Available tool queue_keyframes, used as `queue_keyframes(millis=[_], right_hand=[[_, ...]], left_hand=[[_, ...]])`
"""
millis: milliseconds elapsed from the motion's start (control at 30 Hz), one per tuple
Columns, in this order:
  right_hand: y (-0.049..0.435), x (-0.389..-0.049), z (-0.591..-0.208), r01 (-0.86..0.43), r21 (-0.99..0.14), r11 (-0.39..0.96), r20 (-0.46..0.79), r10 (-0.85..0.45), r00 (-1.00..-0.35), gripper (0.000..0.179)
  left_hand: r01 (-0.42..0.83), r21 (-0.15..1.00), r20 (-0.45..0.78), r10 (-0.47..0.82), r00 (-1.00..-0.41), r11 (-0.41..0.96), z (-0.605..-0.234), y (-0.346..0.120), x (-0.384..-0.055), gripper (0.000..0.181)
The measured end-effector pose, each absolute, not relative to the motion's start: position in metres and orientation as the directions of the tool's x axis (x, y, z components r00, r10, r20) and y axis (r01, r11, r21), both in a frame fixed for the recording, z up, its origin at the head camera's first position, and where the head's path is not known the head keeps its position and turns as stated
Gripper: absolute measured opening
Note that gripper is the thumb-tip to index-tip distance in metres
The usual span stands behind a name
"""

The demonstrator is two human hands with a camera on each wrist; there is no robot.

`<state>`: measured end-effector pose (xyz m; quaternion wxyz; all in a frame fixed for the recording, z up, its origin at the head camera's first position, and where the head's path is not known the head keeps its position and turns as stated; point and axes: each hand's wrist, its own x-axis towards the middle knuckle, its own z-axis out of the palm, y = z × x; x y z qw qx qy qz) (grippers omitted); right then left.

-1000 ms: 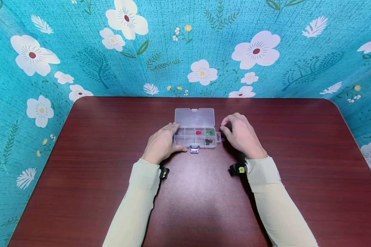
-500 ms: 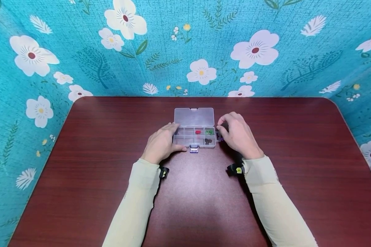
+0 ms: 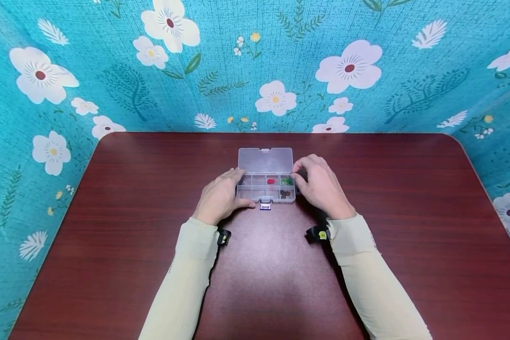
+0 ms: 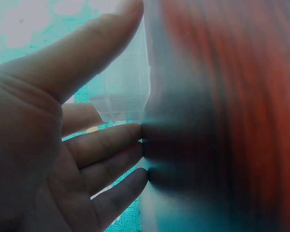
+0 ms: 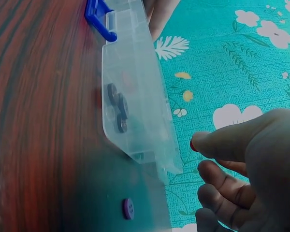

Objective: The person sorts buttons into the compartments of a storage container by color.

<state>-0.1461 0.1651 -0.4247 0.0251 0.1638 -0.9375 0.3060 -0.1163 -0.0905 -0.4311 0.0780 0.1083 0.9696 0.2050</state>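
Right grip (image 3: 323,186): shifted left to right end of box (image 3: 259,194), pinching red piece (image 5: 193,144); placement seemingly closer. Left grip (image 3: 217,197): spread, at box's left end. Box: lid up, on bench (image 3: 263,274).

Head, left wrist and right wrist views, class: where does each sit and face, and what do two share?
Head: worn on head, faces forward-down at the box; left hand, right hand, sleeves show.
Left wrist: on that wrist, faces the box past the left hand's thumb and fingers.
Right wrist: on that wrist, faces box and purple button; right hand shows, left hand partly.
Shared by head and right wrist: dark buttons inside the box.
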Motion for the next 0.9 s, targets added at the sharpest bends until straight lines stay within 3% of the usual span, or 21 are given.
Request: queue_keyframes(millis=[900], right_hand=[[0.143,-0.145,-0.428,-0.360,-0.560,0.746,0.123,-0.355,-0.927,0.004]], left_hand=[[0.183,0.419,-0.102,0.247,-0.964,0.889,-0.430,-0.091,-0.116,0.096]])
